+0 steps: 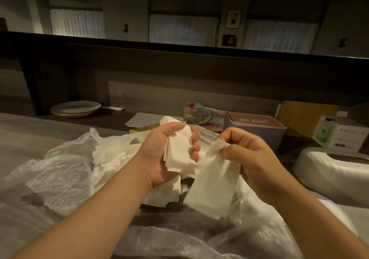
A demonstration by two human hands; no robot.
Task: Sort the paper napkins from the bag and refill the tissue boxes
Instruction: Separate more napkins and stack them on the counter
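Napkins are being held in both hands above the middle of the counter (60, 123). A small stack of folded napkins (179, 153) is being gripped in the left hand (169, 151), palm turned upward, with the thumb lying over the top edge and the fingers curled round the right side of the stack. A single napkin (213, 185) is being pinched at its top end by the right hand (249, 155), between thumb and curled fingers, and is hanging down just beside the stack. Beneath the hands, a clear plastic bag (60, 175) is being spread open over the near edge of the counter, and loose napkins (111, 159) are lying in it. A lilac tissue box (257, 131) with a pink slotted lid is standing toward the far right of the counter, well apart from the hands. A white oval tissue box (327, 171) is sitting at the right edge. A glass mug (194, 112) and stacked plates (75, 109) are resting along the far edge.
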